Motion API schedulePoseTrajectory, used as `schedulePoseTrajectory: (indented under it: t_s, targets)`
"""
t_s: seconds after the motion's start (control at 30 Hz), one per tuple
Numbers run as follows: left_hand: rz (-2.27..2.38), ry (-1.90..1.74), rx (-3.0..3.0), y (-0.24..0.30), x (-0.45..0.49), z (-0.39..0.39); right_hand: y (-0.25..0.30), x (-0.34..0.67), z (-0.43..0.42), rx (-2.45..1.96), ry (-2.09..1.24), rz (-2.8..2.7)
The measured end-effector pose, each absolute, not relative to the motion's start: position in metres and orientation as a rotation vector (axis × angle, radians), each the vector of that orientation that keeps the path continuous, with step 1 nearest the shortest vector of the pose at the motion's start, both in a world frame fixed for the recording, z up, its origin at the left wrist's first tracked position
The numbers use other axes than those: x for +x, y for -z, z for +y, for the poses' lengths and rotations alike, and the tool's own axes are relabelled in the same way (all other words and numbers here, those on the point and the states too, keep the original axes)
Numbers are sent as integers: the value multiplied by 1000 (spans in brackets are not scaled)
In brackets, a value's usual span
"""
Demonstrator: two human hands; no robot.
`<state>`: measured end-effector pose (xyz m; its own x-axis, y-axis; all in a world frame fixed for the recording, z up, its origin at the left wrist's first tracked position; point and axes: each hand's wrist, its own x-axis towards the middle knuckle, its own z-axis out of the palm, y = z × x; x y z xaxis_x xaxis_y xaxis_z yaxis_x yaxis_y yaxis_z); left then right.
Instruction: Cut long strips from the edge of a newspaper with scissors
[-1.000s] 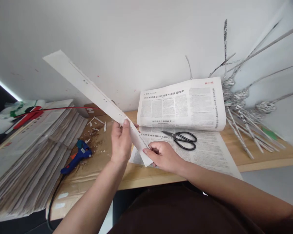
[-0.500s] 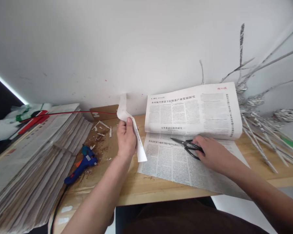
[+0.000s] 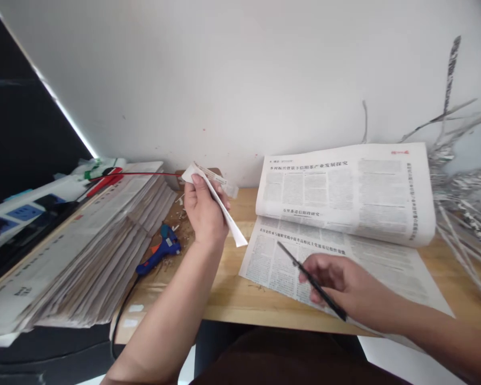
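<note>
My left hand (image 3: 205, 208) is closed round a long white paper strip (image 3: 225, 213), held up over the table, with printing along part of it. One end of the strip points down to the right; another part shows behind my fingers. In my right hand (image 3: 340, 286) there is a pair of black scissors (image 3: 310, 278), seen nearly edge-on, blades pointing up and left. Both scissors and hand are above a spread newspaper (image 3: 280, 259), whose upper sheet (image 3: 316, 187) curls back toward the wall.
At left stands a thick stack of newspapers (image 3: 120, 246), with a power strip (image 3: 26, 211) beyond it. A blue glue gun (image 3: 160, 251) lies among scraps on the wooden table (image 3: 232, 299). Rolled newspaper sticks (image 3: 463, 251) fan out at the right.
My left hand has tilted the strip, so its far part now folds behind the fingers. My right hand has turned the scissors edge-on and brought them closer to me. The view has swung left.
</note>
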<state>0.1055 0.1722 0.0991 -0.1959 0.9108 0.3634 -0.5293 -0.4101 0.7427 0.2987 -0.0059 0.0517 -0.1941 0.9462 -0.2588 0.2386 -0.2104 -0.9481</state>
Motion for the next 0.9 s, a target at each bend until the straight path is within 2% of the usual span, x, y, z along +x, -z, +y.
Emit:
schedulePoseTrajectory:
  t_s: [0.1, 0.27, 0.4, 0.63, 0.9]
  targets:
    - [625, -1780, 790, -103, 108, 187, -54, 278, 1, -1193, -1763, -1331]
    - [711, -1683, 562, -110, 110, 197, -61, 263, 25, -1055, -1573, -1674]
    - [737, -1641, 518, -109, 110, 204, -55, 260, 38, -1084, -1510, -1681]
    - [776, -1644, 570, -91, 121, 210, -41, 263, 40, -1133, -1605, -1614]
    - [834, -1582, 611, -74, 133, 202, -41, 264, 44, -1159, -1569, -1593]
